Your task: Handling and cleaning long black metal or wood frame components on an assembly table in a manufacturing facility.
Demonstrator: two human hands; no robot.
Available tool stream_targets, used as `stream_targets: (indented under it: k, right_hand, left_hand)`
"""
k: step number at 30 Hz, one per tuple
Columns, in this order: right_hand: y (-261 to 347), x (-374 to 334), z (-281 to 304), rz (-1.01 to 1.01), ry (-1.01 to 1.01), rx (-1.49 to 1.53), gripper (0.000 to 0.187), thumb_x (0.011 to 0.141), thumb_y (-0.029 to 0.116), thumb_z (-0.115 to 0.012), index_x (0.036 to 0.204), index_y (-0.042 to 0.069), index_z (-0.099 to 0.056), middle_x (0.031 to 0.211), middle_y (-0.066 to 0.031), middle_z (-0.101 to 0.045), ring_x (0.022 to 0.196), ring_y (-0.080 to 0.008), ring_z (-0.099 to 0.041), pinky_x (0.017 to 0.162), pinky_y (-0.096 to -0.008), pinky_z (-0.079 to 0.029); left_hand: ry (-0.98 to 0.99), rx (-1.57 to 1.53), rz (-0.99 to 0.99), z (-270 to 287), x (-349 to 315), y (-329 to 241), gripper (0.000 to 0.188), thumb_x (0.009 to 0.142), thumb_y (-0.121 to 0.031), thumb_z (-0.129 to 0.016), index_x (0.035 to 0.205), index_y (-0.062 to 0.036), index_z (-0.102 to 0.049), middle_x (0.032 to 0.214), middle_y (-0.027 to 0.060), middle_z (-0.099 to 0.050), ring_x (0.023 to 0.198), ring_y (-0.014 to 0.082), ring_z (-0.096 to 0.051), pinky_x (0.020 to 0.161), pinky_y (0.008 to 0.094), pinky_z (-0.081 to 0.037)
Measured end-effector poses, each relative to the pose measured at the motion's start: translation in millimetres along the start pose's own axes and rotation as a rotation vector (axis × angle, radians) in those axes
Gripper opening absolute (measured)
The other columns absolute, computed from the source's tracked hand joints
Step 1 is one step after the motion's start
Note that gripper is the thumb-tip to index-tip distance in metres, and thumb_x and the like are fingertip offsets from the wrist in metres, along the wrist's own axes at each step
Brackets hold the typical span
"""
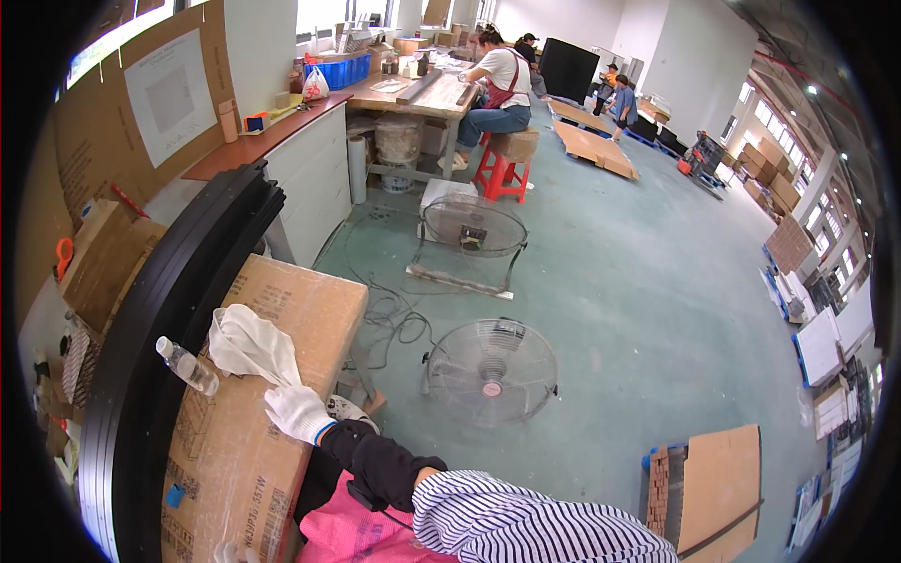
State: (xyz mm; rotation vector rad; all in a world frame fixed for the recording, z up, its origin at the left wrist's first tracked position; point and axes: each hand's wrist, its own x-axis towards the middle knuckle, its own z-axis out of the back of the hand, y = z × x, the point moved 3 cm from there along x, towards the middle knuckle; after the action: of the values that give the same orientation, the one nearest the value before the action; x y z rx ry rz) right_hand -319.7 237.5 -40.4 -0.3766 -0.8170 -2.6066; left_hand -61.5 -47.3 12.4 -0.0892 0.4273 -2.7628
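Observation:
My right hand (298,413), in a white knit glove, is closed on the narrow end of a white cloth (251,345). The cloth's bunched part spreads away from me over a large cardboard box (235,422). A clear plastic bottle (188,366) with a white cap lies tilted to the left of the cloth, by the box's edge. At the picture's lower rim only a bit of my gloved left hand (235,554) shows, over the box's near end; its fingers are mostly cut off.
Long black strips (169,310) are stacked along the box's left side. A blue scrap (175,495) lies on the box. Two fans (491,372) stand on the floor to the right, with loose cables (399,324). Farther off, a person (502,94) sits at a workbench (436,98).

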Motion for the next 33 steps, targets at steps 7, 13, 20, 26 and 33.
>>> stream_targets:
  k: [7,13,20,26,33]
  right_hand:
    - [-5,1,8,0.032,-0.108,0.029,0.023,0.091,0.031,-0.063,0.093,0.01,-0.057,0.085,-0.0125,-0.066,0.081,-0.0354,-0.068,0.069,-0.0482,-0.053]
    - [-9,-3,5,-0.022,-0.069,0.047,0.023,0.091,0.031,-0.064,0.094,0.01,-0.058,0.087,-0.0139,-0.068,0.081,-0.0368,-0.068,0.07,-0.0493,-0.053]
    - [-4,-4,1,0.033,-0.158,0.072,0.021,0.09,0.03,-0.065,0.094,0.011,-0.058,0.084,-0.0117,-0.066,0.08,-0.0359,-0.068,0.068,-0.0478,-0.053]
    - [-8,-4,1,0.044,-0.161,0.087,0.021,0.09,0.03,-0.065,0.093,0.01,-0.059,0.086,-0.0131,-0.067,0.081,-0.0368,-0.067,0.07,-0.0488,-0.053]
    - [-1,1,4,0.036,-0.144,0.078,0.022,0.09,0.03,-0.064,0.093,0.009,-0.059,0.088,-0.0138,-0.068,0.084,-0.0364,-0.067,0.072,-0.0484,-0.053]
  left_hand:
    - [0.082,-0.673,-0.136,38,-3,-100,0.028,0.093,-0.021,-0.07,0.112,-0.0006,-0.07,0.097,0.0114,-0.067,0.089,0.0224,-0.064,0.081,0.0334,-0.052]
    - [0.977,-1.504,-0.662,122,-51,-268,0.051,0.096,-0.048,-0.063,0.103,0.0027,-0.069,0.074,0.0105,-0.063,0.06,0.0166,-0.056,0.055,0.0287,-0.04]
    - [1.303,-1.797,-0.975,115,-88,-300,0.042,0.099,-0.039,-0.062,0.109,0.0007,-0.068,0.086,0.0094,-0.065,0.07,0.0205,-0.061,0.061,0.0325,-0.046]
    - [1.291,-1.983,-0.87,106,-102,-296,0.044,0.098,-0.04,-0.064,0.101,0.0032,-0.069,0.076,0.012,-0.064,0.06,0.0173,-0.056,0.055,0.0293,-0.042]
    - [1.563,-1.896,-1.238,115,-79,-310,0.039,0.098,-0.035,-0.065,0.112,0.0012,-0.066,0.09,0.0096,-0.065,0.072,0.0201,-0.06,0.061,0.0327,-0.045]
